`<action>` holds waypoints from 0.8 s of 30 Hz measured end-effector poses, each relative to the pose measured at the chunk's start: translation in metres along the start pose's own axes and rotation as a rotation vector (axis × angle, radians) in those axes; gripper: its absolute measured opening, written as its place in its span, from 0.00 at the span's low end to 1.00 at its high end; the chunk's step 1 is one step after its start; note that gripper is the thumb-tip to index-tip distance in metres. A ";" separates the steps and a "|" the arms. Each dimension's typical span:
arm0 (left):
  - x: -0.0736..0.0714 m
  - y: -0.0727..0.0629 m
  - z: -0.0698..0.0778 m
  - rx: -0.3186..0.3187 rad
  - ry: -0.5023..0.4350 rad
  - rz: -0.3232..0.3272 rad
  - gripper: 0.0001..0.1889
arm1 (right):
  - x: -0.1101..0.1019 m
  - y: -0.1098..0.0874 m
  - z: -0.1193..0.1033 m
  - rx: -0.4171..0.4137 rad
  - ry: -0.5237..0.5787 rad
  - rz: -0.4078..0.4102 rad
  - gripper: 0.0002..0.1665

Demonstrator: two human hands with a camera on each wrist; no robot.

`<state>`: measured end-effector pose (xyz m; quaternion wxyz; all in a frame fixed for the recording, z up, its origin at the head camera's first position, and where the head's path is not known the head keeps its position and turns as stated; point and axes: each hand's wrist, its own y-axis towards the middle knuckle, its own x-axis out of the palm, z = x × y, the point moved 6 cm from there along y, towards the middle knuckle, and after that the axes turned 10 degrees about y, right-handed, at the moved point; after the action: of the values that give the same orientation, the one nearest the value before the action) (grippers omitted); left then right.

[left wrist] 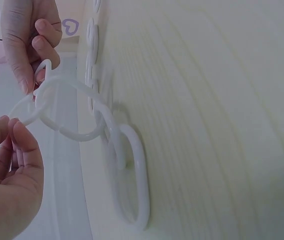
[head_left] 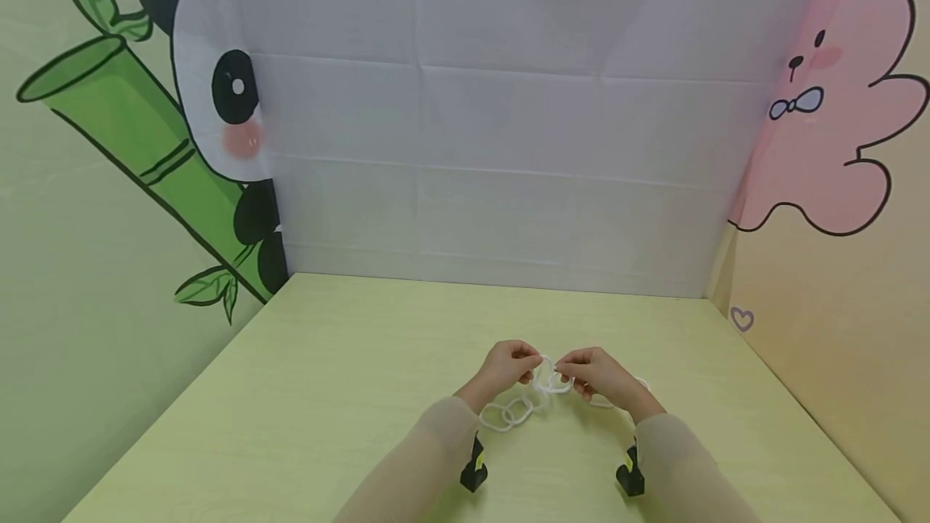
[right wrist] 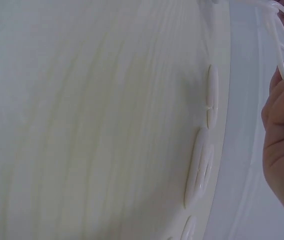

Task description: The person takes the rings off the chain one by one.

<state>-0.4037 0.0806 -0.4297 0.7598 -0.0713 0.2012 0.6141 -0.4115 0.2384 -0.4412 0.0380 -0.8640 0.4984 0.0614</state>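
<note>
Between finger and thumb my left hand (head_left: 508,363) pinches a white plastic chain link (left wrist: 31,119), held above the table. Facing it, my right hand (head_left: 599,374) grips another white link (right wrist: 280,47) by its end. The two held links meet between the hands; whether they are hooked together cannot be told. From them more joined links (head_left: 517,412) hang down to the tabletop on the left, one lying tilted against the wood in the left wrist view. The right fingertips partly hide their link.
Several more white links (right wrist: 198,170) lie on the pale wooden table (head_left: 349,361), beneath and behind my right hand. Black wrist mounts (head_left: 474,466) sit under both sleeves. A white cloth (head_left: 501,119) hangs at the table's far edge, between painted walls.
</note>
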 end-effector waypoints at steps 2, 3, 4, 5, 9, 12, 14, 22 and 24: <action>0.000 0.000 0.000 0.003 0.000 0.001 0.08 | 0.000 0.000 0.000 -0.001 -0.007 -0.006 0.20; 0.000 0.001 -0.001 0.003 -0.001 -0.001 0.08 | 0.000 0.000 0.001 -0.002 -0.010 -0.008 0.21; 0.000 0.001 -0.001 0.003 -0.002 -0.003 0.07 | -0.001 0.001 0.001 -0.002 -0.012 -0.008 0.21; 0.000 0.002 -0.002 0.004 -0.001 -0.004 0.07 | -0.001 0.001 0.001 -0.002 -0.013 -0.010 0.21; 0.001 0.003 -0.004 0.003 -0.001 -0.009 0.06 | 0.000 0.000 0.002 0.001 -0.011 -0.021 0.21; 0.001 0.003 -0.003 0.006 0.006 -0.006 0.07 | 0.001 0.000 0.002 0.003 -0.004 -0.038 0.21; 0.000 0.002 -0.003 0.011 0.009 -0.002 0.07 | 0.001 0.000 0.002 0.003 0.002 -0.046 0.21; 0.000 0.002 -0.002 0.016 0.001 0.001 0.07 | 0.001 0.000 0.002 0.003 -0.014 -0.059 0.16; 0.000 0.003 -0.002 0.015 0.005 -0.001 0.07 | 0.002 -0.001 0.002 -0.002 -0.021 -0.060 0.16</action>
<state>-0.4066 0.0803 -0.4314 0.7600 -0.0672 0.2075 0.6122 -0.4100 0.2377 -0.4434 0.0442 -0.8778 0.4719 0.0700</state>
